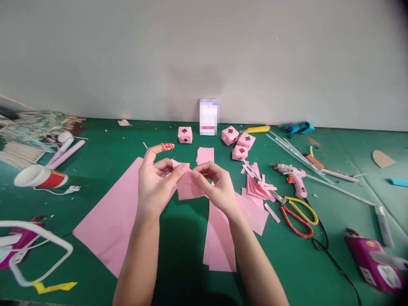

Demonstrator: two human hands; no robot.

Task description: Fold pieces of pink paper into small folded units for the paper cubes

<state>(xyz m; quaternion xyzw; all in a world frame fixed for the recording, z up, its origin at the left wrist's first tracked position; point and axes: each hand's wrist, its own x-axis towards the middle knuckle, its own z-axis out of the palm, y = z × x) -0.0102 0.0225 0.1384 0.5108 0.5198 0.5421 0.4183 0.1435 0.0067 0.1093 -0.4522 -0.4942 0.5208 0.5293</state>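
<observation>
Between my two hands, above the green table, is a small piece of pink paper (190, 186) with a folded top edge. My left hand (154, 182) pinches its upper left part between thumb and fingers; a red wrapping covers the raised index fingertip. My right hand (219, 185) pinches the upper right edge, thumb in front. A large pink sheet (108, 221) lies under and left of my left arm. Pink paper strips (219, 242) lie beneath my right hand. Small pink squares (205, 155) are stacked just beyond the fingers.
Folded pink paper shapes (230, 135) stand at the back near a propped phone (209, 117). Scissors (296, 214), pink paper scraps (256, 187) and a glue gun (293, 176) lie to the right. A paper cup (41, 176) lies at left, and a purple power box (372, 261) sits front right.
</observation>
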